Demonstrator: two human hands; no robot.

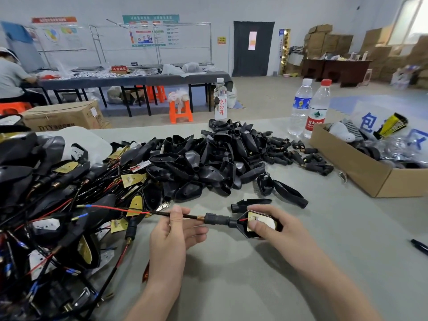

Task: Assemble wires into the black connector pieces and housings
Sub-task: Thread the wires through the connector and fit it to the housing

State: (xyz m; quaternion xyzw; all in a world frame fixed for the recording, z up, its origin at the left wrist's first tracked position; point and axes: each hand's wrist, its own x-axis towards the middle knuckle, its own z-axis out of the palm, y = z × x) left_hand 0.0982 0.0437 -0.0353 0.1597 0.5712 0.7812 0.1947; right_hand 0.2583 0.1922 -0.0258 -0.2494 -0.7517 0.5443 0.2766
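Observation:
My left hand pinches a black cable with red wire ends, just left of a black connector sleeve. The sleeve runs into a black housing with a gold circuit board inside, which my right hand grips with the thumb on the board. A short red wire shows inside the housing. A pile of empty black housings lies behind my hands. Small black connector pieces are scattered to its right. One loose housing half lies just behind my right hand.
A tangle of wired assemblies covers the table's left side. An open cardboard box of parts stands at right. Three water bottles stand at the back. A black pen lies at the far right. A person sits at a far table, back left.

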